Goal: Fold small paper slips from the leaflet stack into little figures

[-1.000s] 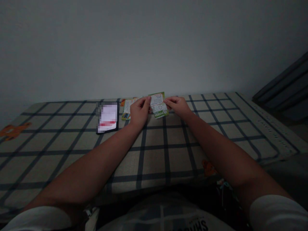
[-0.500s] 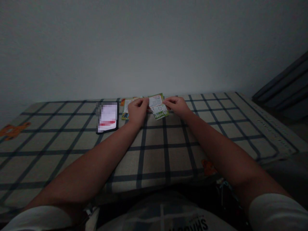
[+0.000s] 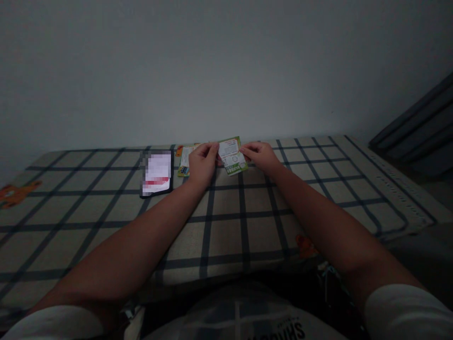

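Between my hands is a small printed card or packet (image 3: 232,155), white and green with tiny text and a diagram, slightly tilted above the tablecloth. My left hand (image 3: 203,161) pinches its left edge between thumb and fingers. On the right edge, my right hand (image 3: 261,156) grips it with thumb and forefinger. Behind and left of my left hand lies another printed piece (image 3: 183,163) in green, yellow and white, partly covered by that hand. Whether the held piece is a flat card or a sachet I cannot tell.
A phone (image 3: 157,174) with a bright, partly pixelated screen lies to the left. The checked tablecloth (image 3: 226,236) with orange printed figures covers the table up to a plain wall (image 3: 226,71). Dark folded fabric (image 3: 421,120) hangs at the far right.
Both hands keep their hold on the printed piece, which has tilted very slightly. The whole view has shifted a little; otherwise things stay in place.
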`<state>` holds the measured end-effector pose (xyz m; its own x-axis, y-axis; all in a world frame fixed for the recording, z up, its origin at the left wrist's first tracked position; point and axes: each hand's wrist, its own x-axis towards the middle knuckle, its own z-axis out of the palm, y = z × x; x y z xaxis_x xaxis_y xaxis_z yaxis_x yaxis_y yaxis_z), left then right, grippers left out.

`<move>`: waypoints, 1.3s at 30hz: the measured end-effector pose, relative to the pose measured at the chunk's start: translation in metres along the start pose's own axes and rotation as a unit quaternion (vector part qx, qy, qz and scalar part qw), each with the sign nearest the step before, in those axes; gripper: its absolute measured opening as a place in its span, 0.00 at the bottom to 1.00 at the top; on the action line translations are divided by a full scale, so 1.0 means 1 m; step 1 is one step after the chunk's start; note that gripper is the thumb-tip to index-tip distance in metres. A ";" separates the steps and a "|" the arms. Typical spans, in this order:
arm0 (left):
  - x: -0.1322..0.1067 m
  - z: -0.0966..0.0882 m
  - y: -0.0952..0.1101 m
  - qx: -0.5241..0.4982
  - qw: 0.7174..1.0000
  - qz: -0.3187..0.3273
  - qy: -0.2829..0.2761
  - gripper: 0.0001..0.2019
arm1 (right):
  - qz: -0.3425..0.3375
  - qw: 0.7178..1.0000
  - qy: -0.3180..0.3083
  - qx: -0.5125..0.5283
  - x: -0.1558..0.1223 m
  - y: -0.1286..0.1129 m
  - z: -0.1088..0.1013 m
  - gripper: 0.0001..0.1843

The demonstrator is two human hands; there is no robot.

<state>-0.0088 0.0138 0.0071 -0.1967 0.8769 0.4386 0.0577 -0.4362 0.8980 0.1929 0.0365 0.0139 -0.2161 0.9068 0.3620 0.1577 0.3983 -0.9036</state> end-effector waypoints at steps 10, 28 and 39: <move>-0.002 0.002 -0.001 0.019 0.996 -0.045 -0.072 0.21 | 0.014 0.999 0.048 0.016 0.004 0.000 -0.001 0.17; 0.001 -0.002 0.004 0.036 0.991 -0.050 -0.116 0.13 | 0.033 0.995 0.087 0.035 0.005 -0.001 -0.006 0.14; 0.007 -0.003 -0.002 0.116 0.991 -0.006 -0.073 0.12 | 0.049 0.988 0.065 0.133 0.007 0.003 0.001 0.12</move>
<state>-0.0128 0.0202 0.0085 -0.0563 0.9092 0.4125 0.2831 -0.3816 0.8799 0.1911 0.0434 0.0137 -0.0836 0.9561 0.2807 -0.0907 0.2732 -0.9577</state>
